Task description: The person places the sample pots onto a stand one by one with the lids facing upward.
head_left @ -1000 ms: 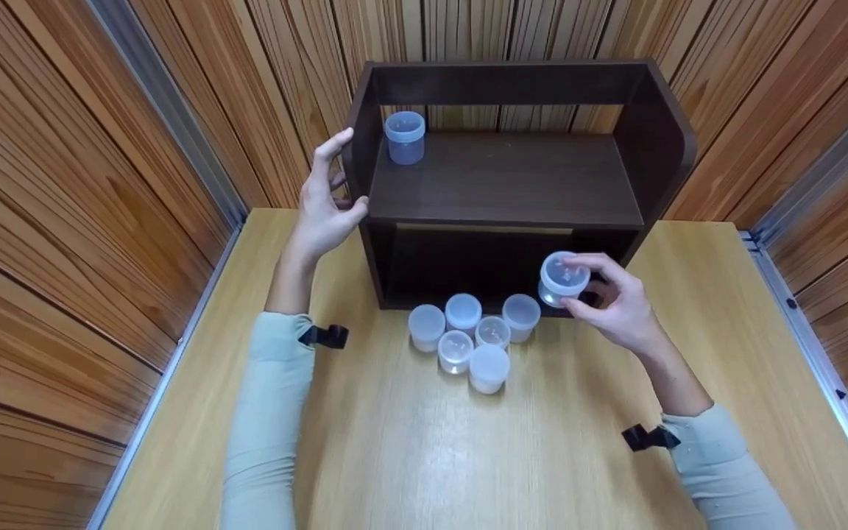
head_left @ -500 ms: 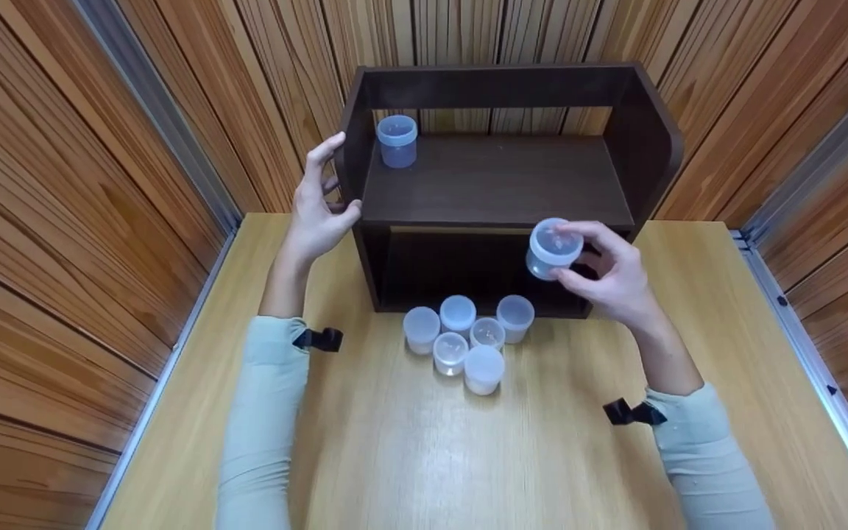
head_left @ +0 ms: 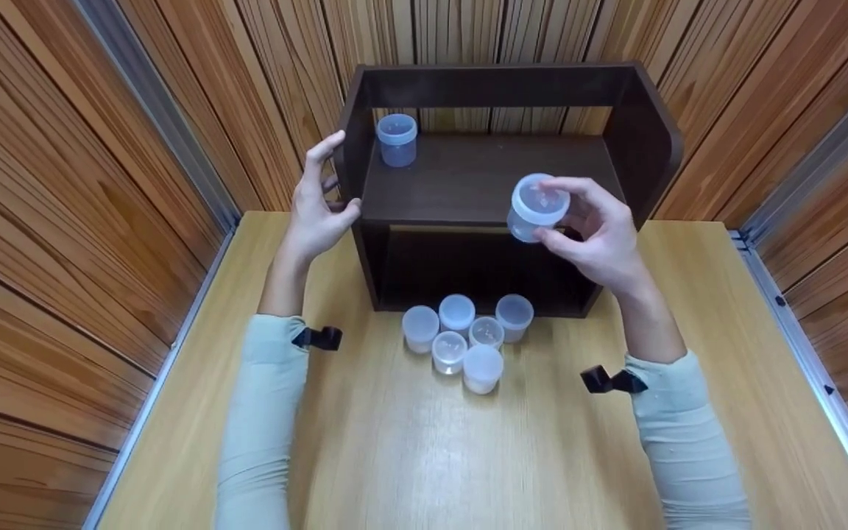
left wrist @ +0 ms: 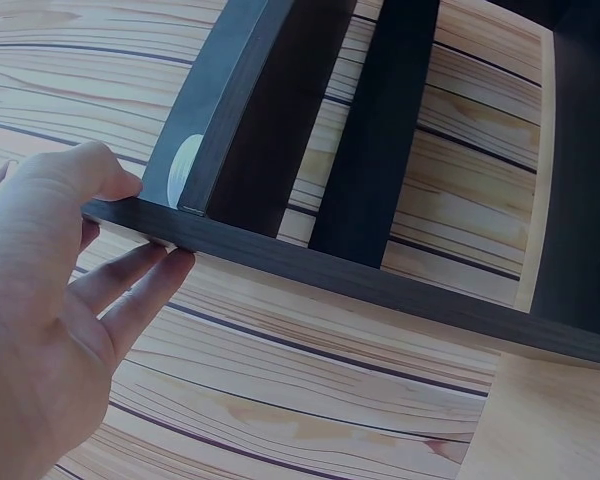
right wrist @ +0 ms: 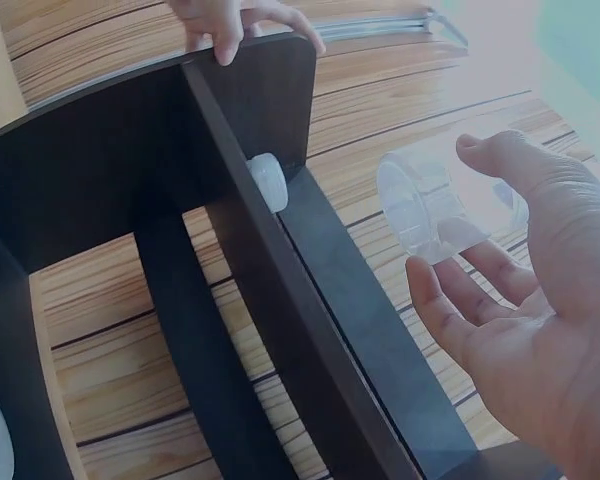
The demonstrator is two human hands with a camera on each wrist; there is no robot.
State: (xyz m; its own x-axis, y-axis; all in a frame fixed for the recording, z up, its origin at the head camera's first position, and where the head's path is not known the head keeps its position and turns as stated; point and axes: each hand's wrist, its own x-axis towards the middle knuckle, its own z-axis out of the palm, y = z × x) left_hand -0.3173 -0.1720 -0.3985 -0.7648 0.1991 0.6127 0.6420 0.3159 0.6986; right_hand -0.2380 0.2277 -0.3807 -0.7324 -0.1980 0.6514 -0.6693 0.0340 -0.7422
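In the head view my right hand (head_left: 593,232) pinches a small clear plastic jar (head_left: 531,221) by its rim area, thumb and fingers on opposite sides. The jar is tilted in the air in front of the upper board of a dark brown shelf unit (head_left: 468,188). With my left hand (head_left: 317,213) I grip the front edge of the shelf's left side panel; the left wrist view shows the thumb (left wrist: 115,175) on one side of it and fingers on the other. A similar jar (head_left: 397,141) stands upright at the upper board's left end.
Several translucent jars (head_left: 483,368) stand in a cluster on the wooden table (head_left: 409,456), before the lower compartment (head_left: 461,269). The shelf's right side panel (head_left: 648,147) rises beside the right hand. Wood-patterned walls (head_left: 63,184) enclose the back and sides.
My right hand has lifted the jar upward and slightly left, from low by the lower compartment to the height of the upper board. The left hand keeps its hold on the panel.
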